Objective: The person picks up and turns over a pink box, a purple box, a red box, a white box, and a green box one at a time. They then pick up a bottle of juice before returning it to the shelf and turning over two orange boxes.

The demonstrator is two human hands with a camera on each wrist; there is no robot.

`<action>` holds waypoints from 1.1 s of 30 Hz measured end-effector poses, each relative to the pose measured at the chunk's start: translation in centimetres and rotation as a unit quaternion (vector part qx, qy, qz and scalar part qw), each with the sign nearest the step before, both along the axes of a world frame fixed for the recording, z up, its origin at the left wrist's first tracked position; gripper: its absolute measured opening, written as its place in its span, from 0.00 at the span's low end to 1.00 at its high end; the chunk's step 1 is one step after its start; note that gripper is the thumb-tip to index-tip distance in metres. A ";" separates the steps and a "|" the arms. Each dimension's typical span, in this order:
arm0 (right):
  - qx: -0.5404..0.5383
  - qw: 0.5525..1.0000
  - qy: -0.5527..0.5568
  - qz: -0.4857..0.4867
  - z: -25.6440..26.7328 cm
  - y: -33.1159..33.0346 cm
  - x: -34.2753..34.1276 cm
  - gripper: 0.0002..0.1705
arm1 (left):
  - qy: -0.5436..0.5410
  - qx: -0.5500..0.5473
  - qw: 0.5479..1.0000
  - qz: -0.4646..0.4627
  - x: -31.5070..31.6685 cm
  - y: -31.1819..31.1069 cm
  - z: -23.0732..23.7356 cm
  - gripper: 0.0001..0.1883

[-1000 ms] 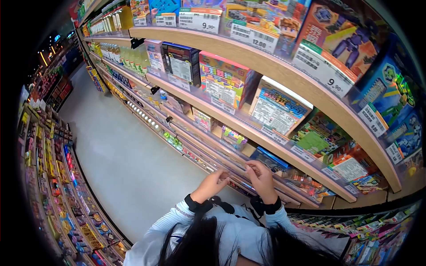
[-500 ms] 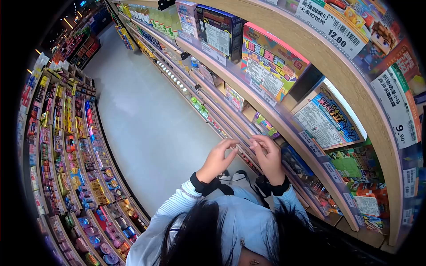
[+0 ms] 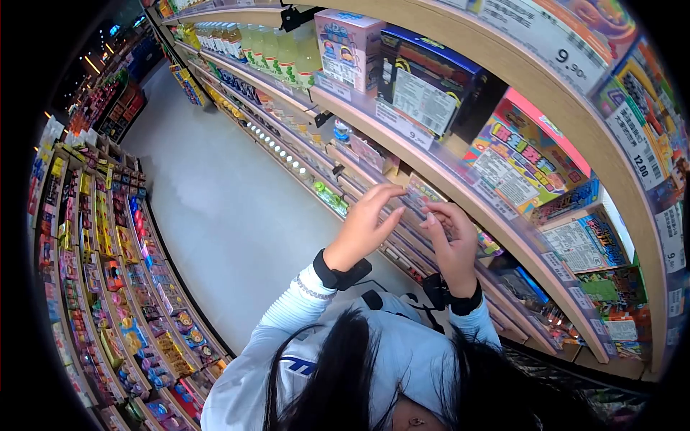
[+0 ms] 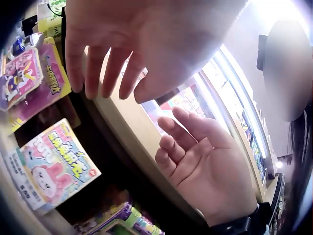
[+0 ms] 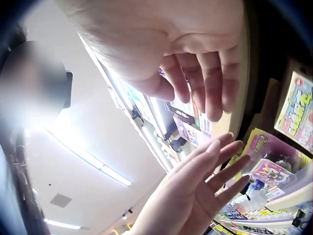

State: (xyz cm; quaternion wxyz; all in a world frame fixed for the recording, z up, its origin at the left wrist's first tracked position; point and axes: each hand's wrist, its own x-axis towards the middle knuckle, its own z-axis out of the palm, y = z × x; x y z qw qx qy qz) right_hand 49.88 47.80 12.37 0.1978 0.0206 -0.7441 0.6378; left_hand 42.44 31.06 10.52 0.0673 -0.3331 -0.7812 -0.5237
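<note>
In the head view my left hand [image 3: 363,228] is held up in front of the shelves, fingers loosely bent and nothing in it. Beside it, a small gap away, my right hand [image 3: 456,243] is also empty, its fingers loosely curled with the tips toward the left hand. Both wrist views show the hands facing each other with bare palms. Close by them on a lower shelf stands a box with a pink rabbit [image 4: 46,183]. Next to that, a pink and yellow card pack [image 4: 51,81] leans on the same shelf.
A wooden shelf unit on the right bears a pink box [image 3: 346,43], a black box [image 3: 420,86], a colourful game box [image 3: 528,154] and green-labelled bottles [image 3: 287,61]. Price tags line the shelf edges. Across the grey aisle floor [image 3: 215,194] runs a low rack of packaged goods [image 3: 115,273].
The head view has swung, so shelves and aisle have shifted across it. Both hands have risen in the view and come nearer the shelf with the boxes. Both stay empty.
</note>
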 end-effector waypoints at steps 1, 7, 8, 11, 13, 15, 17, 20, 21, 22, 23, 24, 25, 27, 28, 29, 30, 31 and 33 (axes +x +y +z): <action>-0.021 1.000 -0.008 -0.007 -0.5 -1.9 -1.2 0.10 | -0.009 -0.007 1.000 -0.022 -0.9 -2.0 -1.1 0.16; -0.085 0.992 -0.085 0.031 -4.1 -14.5 -9.6 0.10 | -0.162 -0.064 0.984 -0.041 -6.0 -16.3 -3.9 0.16; -0.104 0.988 -0.102 0.047 -4.3 -16.1 -11.0 0.11 | -0.167 -0.080 0.982 -0.029 -6.8 -18.2 -4.3 0.16; -0.055 0.988 -0.144 0.020 -6.1 -18.4 -14.2 0.11 | -0.197 -0.096 0.975 -0.025 -9.1 -22.2 -6.0 0.17; -0.098 0.981 -0.170 0.006 -6.8 -19.5 -14.9 0.11 | -0.219 -0.105 0.969 -0.038 -10.4 -23.9 -6.4 0.17; -0.108 0.978 -0.180 -0.006 -7.7 -19.7 -14.9 0.11 | -0.238 -0.099 0.964 -0.059 -11.4 -24.5 -6.7 0.17; -0.099 0.977 -0.181 -0.051 -8.5 -19.3 -14.8 0.11 | -0.237 -0.085 0.965 -0.071 -12.4 -24.6 -7.3 0.17; -0.092 0.976 -0.157 -0.121 -9.3 -17.9 -14.8 0.11 | -0.226 -0.067 0.968 -0.090 -13.9 -23.9 -7.3 0.18; -0.095 0.975 -0.137 -0.149 -9.6 -17.5 -14.8 0.11 | -0.216 -0.063 0.970 -0.093 -14.5 -23.4 -7.2 0.18; -0.098 0.972 -0.118 -0.177 -9.9 -17.1 -14.8 0.11 | -0.206 -0.059 0.972 -0.097 -15.0 -22.8 -7.0 0.19; -0.096 0.966 -0.117 -0.208 -10.1 -16.5 -14.8 0.15 | -0.191 -0.061 0.973 -0.111 -15.6 -22.2 -6.8 0.20; -0.091 0.962 -0.092 -0.242 -9.9 -16.3 -14.8 0.17 | -0.175 -0.062 0.975 -0.125 -16.3 -21.5 -6.7 0.20; -0.086 0.955 -0.067 -0.276 -9.4 -16.1 -14.7 0.19 | -0.159 -0.063 0.975 -0.140 -17.0 -20.8 -6.6 0.21; -0.082 0.945 -0.053 -0.312 -9.4 -15.1 -14.3 0.26 | -0.113 -0.061 0.981 -0.146 -18.4 -19.0 -6.5 0.24; -0.070 0.940 -0.054 -0.329 -9.5 -14.7 -14.3 0.26 | -0.089 -0.059 0.983 -0.149 -19.2 -18.0 -6.4 0.25; -0.058 0.935 -0.056 -0.345 -9.6 -14.3 -14.3 0.26 | -0.106 -0.066 0.978 -0.168 -20.1 -17.1 -6.1 0.32; -0.045 0.930 -0.058 -0.359 -9.7 -13.9 -14.4 0.26 | -0.089 -0.063 0.981 -0.164 -20.6 -16.0 -6.3 0.34; 0.012 0.928 -0.064 -0.366 -10.0 -13.3 -14.4 0.28 | -0.071 -0.058 0.983 -0.158 -21.2 -14.9 -6.6 0.36; 0.014 0.925 -0.050 -0.377 -10.3 -12.4 -14.8 0.27 | -0.022 -0.073 0.986 -0.148 -22.2 -13.1 -6.7 0.41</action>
